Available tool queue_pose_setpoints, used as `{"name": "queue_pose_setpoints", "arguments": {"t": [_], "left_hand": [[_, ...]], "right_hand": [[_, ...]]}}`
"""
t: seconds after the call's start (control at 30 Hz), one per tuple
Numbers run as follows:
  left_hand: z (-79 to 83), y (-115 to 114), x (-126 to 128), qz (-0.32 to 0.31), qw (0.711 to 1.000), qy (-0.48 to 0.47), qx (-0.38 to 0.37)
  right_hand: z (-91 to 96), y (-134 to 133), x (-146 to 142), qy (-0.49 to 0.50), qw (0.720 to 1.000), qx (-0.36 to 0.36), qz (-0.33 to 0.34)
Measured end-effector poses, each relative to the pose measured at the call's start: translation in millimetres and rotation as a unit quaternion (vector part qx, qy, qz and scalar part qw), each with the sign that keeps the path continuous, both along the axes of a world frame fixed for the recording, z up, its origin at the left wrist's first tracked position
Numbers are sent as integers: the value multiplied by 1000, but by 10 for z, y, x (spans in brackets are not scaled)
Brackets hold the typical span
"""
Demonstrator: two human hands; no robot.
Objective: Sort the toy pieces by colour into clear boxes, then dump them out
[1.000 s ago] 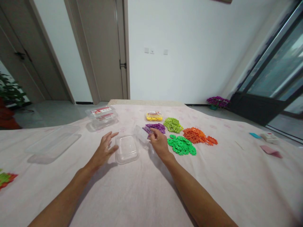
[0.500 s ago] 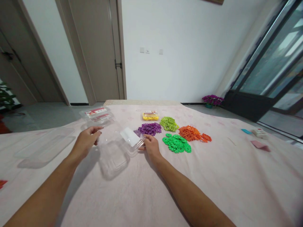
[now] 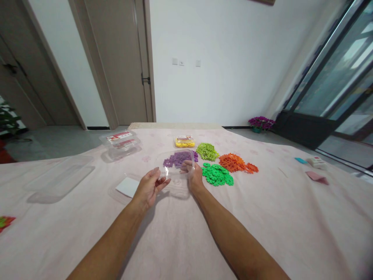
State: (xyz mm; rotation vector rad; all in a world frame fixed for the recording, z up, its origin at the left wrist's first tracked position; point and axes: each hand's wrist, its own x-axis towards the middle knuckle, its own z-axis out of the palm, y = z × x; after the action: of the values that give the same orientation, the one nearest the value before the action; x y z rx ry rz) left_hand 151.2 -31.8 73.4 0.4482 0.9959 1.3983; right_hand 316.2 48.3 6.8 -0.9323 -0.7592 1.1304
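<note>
In front of me, just above the cloth, I hold a clear plastic container (image 3: 176, 178). My left hand (image 3: 148, 189) pinches its left side, and my right hand (image 3: 194, 177) is closed round its right side. Through the clear wall shows a pile of purple flower-shaped plastic pieces (image 3: 174, 160). Beside my left hand, a white pad (image 3: 127, 186) lies in a shallow clear plastic piece. To the right of my right hand are green disc-shaped pieces (image 3: 218, 175); lime-green pieces (image 3: 207, 151) lie behind them.
Orange pieces (image 3: 233, 162) lie beyond the green ones. A labelled box of yellow pieces (image 3: 184, 143) stands at the back. Labelled clear boxes (image 3: 121, 140) are stacked at back left, with a large clear container (image 3: 62, 179) nearer. A pink cloth piece (image 3: 317, 177) lies far right.
The piece with the white pad went from my right hand to the cloth at left. My left hand moved right, and both hands now hold the clear container, raised and shifted right.
</note>
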Motion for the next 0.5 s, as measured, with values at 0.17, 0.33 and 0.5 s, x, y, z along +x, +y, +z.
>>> {"name": "queue_pose_setpoints", "arguments": {"t": [0.17, 0.33, 0.5], "left_hand": [[-250, 15, 69, 32, 999, 34, -23], [-391, -52, -257, 95, 991, 98, -17], [-370, -127, -446, 70, 979, 193, -11]], "right_hand": [[56, 68, 218, 51, 994, -35, 95], [75, 74, 269, 55, 988, -21, 143], [11, 16, 167, -79, 989, 26, 120]]}}
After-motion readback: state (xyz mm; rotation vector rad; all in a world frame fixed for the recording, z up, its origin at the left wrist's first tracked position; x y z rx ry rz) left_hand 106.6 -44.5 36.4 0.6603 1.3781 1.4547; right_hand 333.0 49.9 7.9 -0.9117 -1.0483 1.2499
